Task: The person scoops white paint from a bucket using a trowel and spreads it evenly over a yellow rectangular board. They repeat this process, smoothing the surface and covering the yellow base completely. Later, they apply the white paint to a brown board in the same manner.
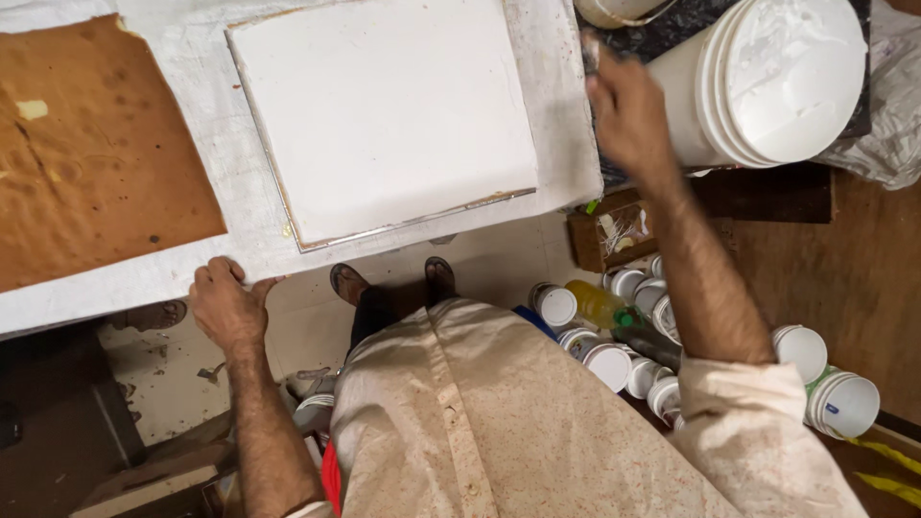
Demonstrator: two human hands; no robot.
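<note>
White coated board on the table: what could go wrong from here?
1. The white board looks freshly coated; the right hand, which seems to grip something small and blurred beside it, could smear or drip on it.
2. The big white bucket sits right by that hand; a knock might tip it.
3. Small white tubs crowd the floor beside the feet; a step could scatter them.

Board (pixel 384 115) lies on the table (pixel 566 125), with a sheet (pixel 96 144) to its left. Right of the table stands a bucket (pixel 767 86), the right hand (pixel 624 105) just beside it. Left hand (pixel 225 307) grips the table's near edge; tubs (pixel 614 360) crowd the floor near right.
</note>
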